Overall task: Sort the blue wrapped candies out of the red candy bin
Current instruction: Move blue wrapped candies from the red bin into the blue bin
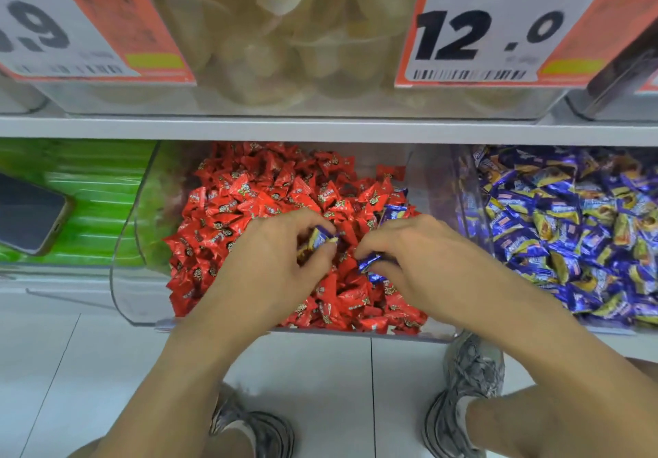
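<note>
Head view, shelf of clear plastic bins.

Centre: red candy bin, heaped with red wrapped candies. Both hands reach into the heap.

Left hand: fingers curled, pinching a blue wrapped candy between thumb and fingertips, just above the red pile.

Right hand: fingers curled, pinching a second blue candy (another blue wrapper shows just below it, under the thumb). The two hands are close together, nearly touching.

Further stray blue wrapper lies on the red heap just beyond the right hand, near the bin's right wall.

Right: neighbouring bin filled with blue-and-yellow wrapped candies.

Left: bin of green packets, a smartphone lying on top, screen dark.

Upper shelf: clear container of pale yellowish goods (blurred), flanked by orange-and-white price tags, the right one reading "12.0".

Below: white tiled floor, two grey sneakers.
</note>
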Tool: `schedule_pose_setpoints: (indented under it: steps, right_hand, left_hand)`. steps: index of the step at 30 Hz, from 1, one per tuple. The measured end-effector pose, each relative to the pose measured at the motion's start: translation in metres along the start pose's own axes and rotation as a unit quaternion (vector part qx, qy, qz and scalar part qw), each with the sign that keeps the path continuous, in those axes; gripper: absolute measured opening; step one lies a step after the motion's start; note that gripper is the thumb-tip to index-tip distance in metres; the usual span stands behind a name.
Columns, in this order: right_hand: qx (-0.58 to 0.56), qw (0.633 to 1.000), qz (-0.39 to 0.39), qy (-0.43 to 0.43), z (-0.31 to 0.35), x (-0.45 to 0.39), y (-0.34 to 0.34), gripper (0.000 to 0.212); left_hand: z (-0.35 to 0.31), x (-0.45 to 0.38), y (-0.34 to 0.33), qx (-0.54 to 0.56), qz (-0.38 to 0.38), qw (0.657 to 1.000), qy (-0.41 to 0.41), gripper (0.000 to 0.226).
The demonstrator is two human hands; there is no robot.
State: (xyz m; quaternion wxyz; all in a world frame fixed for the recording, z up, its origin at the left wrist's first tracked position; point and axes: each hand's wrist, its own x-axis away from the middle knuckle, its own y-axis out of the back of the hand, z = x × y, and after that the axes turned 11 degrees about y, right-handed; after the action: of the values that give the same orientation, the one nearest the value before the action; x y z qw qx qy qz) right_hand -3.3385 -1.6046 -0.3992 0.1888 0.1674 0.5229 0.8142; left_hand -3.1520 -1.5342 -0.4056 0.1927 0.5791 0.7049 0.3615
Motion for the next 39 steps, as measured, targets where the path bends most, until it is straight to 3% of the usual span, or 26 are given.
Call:
schedule_pose_setpoints:
  steps: [2,5,7,9,11,15,20,23,26,29,33,39]
  right_hand:
    - [-0.017,0.999,-0.027,0.007,0.002,0.004,0.008,0.017]
    - [-0.016,0.992,-0.127,-0.011,-0.001,0.014,0.03,0.008]
    - [-0.008,0.98,-0.194,-0.036,-0.009,0.018,0.044,0.009]
    - [-0.004,0.975,-0.213,-0.06,-0.017,0.016,0.052,0.01]
    - [0.008,0.98,-0.187,-0.065,-0.024,0.009,0.053,0.012]
    - [0.076,0.993,-0.072,-0.055,-0.027,-0.008,0.044,0.041]
    - [0.201,0.978,0.032,-0.052,-0.028,-0.019,0.019,0.036]
    - [0.253,0.966,0.025,-0.04,-0.024,-0.02,0.009,0.032]
    - [0.259,0.965,-0.004,-0.031,-0.026,-0.021,0.006,0.03]
    - [0.22,0.974,-0.032,-0.031,-0.03,-0.021,0.007,0.034]
    - [0.086,0.99,-0.109,-0.036,-0.031,-0.015,0.013,0.032]
    - [-0.09,0.976,-0.2,-0.004,-0.027,0.003,0.026,0.032]
  left_hand:
    - [-0.002,-0.002,0.002,0.068,0.017,0.997,0.018,0.013]
    - [-0.005,-0.005,0.001,0.133,0.029,0.99,0.032,0.018]
    - [-0.011,-0.005,-0.002,0.146,0.033,0.988,0.026,0.015]
    - [-0.019,-0.004,-0.006,0.135,0.044,0.99,0.007,0.011]
    - [-0.026,-0.002,-0.01,0.124,0.069,0.99,-0.007,0.018]
    - [-0.03,0.0,-0.02,0.03,0.103,0.992,-0.066,0.016]
    - [-0.025,-0.002,-0.037,-0.093,0.122,0.985,-0.073,0.043]
    - [-0.025,-0.002,-0.04,-0.134,0.067,0.986,-0.069,0.037]
    - [-0.017,-0.005,-0.037,-0.079,0.034,0.993,-0.082,0.016]
    - [-0.014,-0.005,-0.023,0.001,0.032,0.998,-0.048,0.003]
    - [-0.012,-0.006,-0.007,0.103,0.01,0.995,0.011,0.008]
    - [-0.007,-0.006,0.003,0.223,0.027,0.969,0.099,0.011]
